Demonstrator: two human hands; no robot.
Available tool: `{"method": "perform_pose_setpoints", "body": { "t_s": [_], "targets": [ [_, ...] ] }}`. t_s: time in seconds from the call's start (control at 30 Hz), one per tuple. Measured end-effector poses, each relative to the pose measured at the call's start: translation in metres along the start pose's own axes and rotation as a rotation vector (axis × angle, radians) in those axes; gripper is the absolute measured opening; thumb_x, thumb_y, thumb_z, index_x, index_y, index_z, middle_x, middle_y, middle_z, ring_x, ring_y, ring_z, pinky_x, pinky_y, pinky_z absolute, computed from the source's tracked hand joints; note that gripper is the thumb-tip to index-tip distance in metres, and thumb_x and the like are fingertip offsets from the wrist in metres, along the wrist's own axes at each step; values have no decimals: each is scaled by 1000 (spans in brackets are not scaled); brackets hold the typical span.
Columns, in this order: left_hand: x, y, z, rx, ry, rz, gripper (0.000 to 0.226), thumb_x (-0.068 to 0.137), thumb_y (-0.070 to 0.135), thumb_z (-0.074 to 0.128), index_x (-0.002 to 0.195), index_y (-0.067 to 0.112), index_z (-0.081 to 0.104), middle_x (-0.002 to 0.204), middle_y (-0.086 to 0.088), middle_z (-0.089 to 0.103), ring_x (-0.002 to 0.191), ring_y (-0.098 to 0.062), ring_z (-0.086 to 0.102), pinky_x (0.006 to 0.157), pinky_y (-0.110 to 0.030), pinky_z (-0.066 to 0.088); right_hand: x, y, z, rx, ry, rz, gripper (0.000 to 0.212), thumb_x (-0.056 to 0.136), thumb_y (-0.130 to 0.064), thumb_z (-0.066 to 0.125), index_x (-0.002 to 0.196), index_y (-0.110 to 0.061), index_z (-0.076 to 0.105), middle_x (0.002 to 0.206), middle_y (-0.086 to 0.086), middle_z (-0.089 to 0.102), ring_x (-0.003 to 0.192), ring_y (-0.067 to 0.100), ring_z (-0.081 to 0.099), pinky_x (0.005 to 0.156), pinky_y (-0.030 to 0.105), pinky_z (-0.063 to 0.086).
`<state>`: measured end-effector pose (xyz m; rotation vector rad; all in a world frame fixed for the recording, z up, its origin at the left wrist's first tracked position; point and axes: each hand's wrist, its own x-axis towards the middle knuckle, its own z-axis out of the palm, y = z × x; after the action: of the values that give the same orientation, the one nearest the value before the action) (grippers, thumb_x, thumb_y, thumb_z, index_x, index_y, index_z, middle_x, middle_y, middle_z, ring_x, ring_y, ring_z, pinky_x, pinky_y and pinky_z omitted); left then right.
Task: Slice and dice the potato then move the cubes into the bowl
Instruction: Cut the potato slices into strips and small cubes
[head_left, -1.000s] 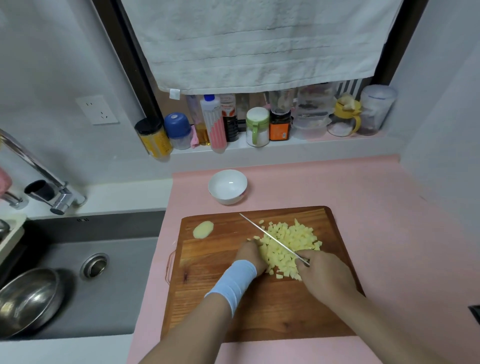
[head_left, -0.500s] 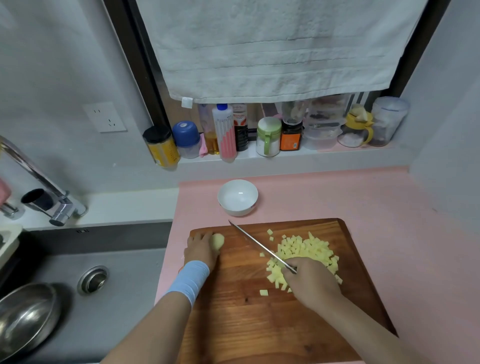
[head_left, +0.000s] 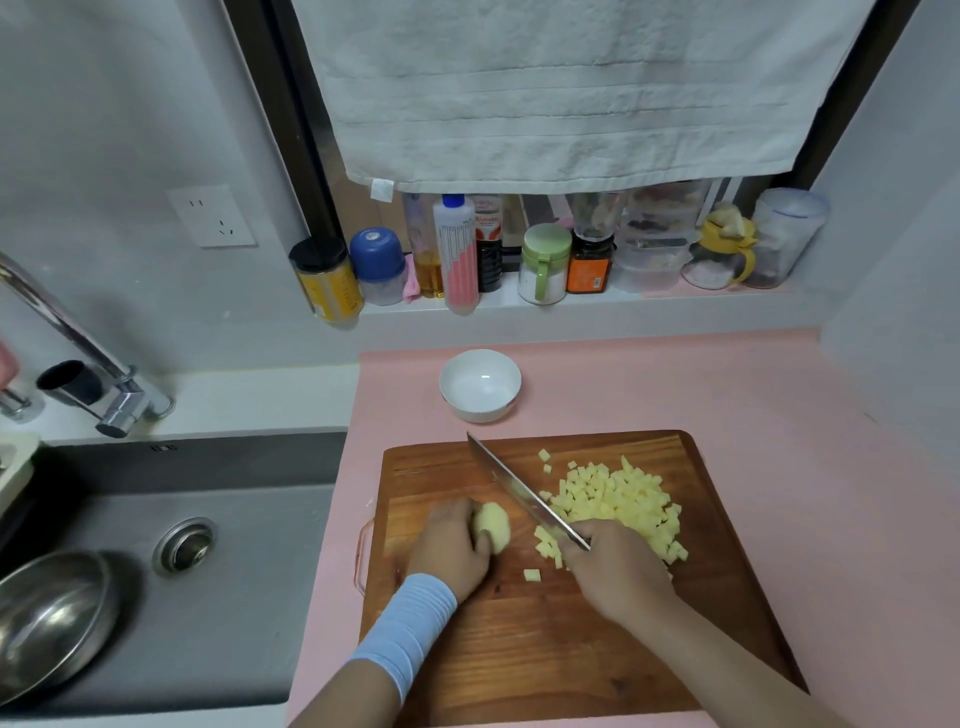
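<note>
Sink (head_left: 249, 597) at far left, w/ a steel bowl (head_left: 49, 618) lying in its near corner, drain (head_left: 183, 545) just right of that and tap (head_left: 78, 338) above. Next comes the pink counter (head_left: 779, 415) w/ a wooden board (head_left: 519, 649) on it. Left hand (head_left: 454, 551), blue wristband (head_left: 410, 623) on the wrist, rests on the board's left part, fingers curled round an uncut potato piece (head_left: 493, 525), which sits on the wood. Just right of it is the knife (head_left: 519, 493): blade slants from the right hand up and left, tip pointing twd the board's far edge, btwn the potato piece and the diced pile. Can't tell if the edge touches the wood. One stray cube (head_left: 531, 574) lies alone btwn the two hands. Right hand (head_left: 615, 569) has its fingers wrapped tight on the knife handle, which is hidden under the hand. Cubes (head_left: 618, 499) are heaped on the board's right half, touching the blade's right side. White bowl (head_left: 480, 384) stands on the counter just beyond the board's far edge; no cubes in it.
</note>
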<state>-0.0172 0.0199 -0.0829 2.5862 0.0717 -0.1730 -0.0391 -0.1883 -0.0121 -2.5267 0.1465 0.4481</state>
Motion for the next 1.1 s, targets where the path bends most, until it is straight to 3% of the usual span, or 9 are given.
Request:
{"method": "perform_pose_setpoints", "body": {
  "t_s": [0.07, 0.13, 0.23, 0.37, 0.5, 0.7, 0.8, 0.93, 1.1],
  "targets": [
    [3, -4, 2, 121, -78, 178, 59, 87, 40, 58, 143, 31, 44, 142, 7, 42, 131, -18, 37, 109, -32, 35, -3, 3, -3, 26, 4, 13, 20, 102, -39, 53, 86, -39, 66, 50, -8, 56, 38, 6, 46, 38, 20, 30],
    [7, -4, 2, 285, -185, 313, 67, 87, 43, 57, 150, 33, 36, 154, 11, 30, 139, -19, 26, 114, -38, 29, -5, 6, -7, 47, 13, 17, 22, 102, -40, 54, 85, -36, 67, 50, -8, 56, 39, 6, 46, 39, 22, 32],
    [10, -5, 2, 361, -170, 385, 62, 87, 41, 57, 146, 31, 42, 145, 7, 36, 133, -19, 32, 109, -38, 38, -9, 11, -14, 96, 19, 16, 30, 102, -41, 55, 74, -33, 63, 49, -7, 54, 38, 7, 43, 40, 23, 32],
    [-11, -10, 2, 417, -109, 370, 62, 86, 56, 52, 141, 30, 45, 132, 4, 41, 122, -17, 38, 96, -35, 46, -18, 11, -16, 149, -32, -11, 29, 102, -43, 53, 81, -28, 68, 53, -8, 54, 43, 10, 45, 44, 25, 34],
    [-48, -30, 16, 313, 62, 370, 57, 84, 62, 53, 127, 25, 60, 109, 3, 53, 100, -18, 50, 85, -32, 50, -32, 1, -7, 144, -97, -65, 28, 102, -41, 53, 83, -29, 69, 54, -9, 55, 45, 9, 48, 46, 25, 35],
    [-62, -46, 25, 151, 252, 555, 14, 93, 29, 56, 96, 16, 62, 103, 2, 55, 87, -18, 50, 79, -29, 44, -52, -14, 14, -72, -98, -187, 27, 104, -39, 45, 112, -34, 70, 75, -9, 67, 68, 9, 62, 63, 29, 52],
    [-59, -44, 32, 113, 232, 575, 14, 93, 26, 56, 98, 16, 65, 105, 2, 58, 92, -18, 53, 83, -30, 47, -55, -14, 18, -176, -70, -233, 28, 103, -36, 45, 117, -31, 69, 86, -8, 71, 79, 13, 66, 72, 32, 55],
    [-58, -45, 42, 13, 207, 518, 24, 94, 22, 60, 116, 16, 67, 118, 3, 62, 108, -18, 56, 98, -30, 46, -59, -8, 20, -248, -51, -286, 28, 103, -36, 45, 120, -35, 67, 77, -11, 63, 69, 10, 56, 61, 26, 44],
    [-61, -47, 46, -21, 238, 479, 18, 94, 24, 58, 104, 13, 69, 110, 3, 61, 103, -17, 54, 94, -27, 46, -64, 6, 21, -271, -42, -239, 19, 102, -33, 46, 92, -26, 61, 66, -7, 57, 64, 12, 56, 52, 24, 35]
  ]
}}
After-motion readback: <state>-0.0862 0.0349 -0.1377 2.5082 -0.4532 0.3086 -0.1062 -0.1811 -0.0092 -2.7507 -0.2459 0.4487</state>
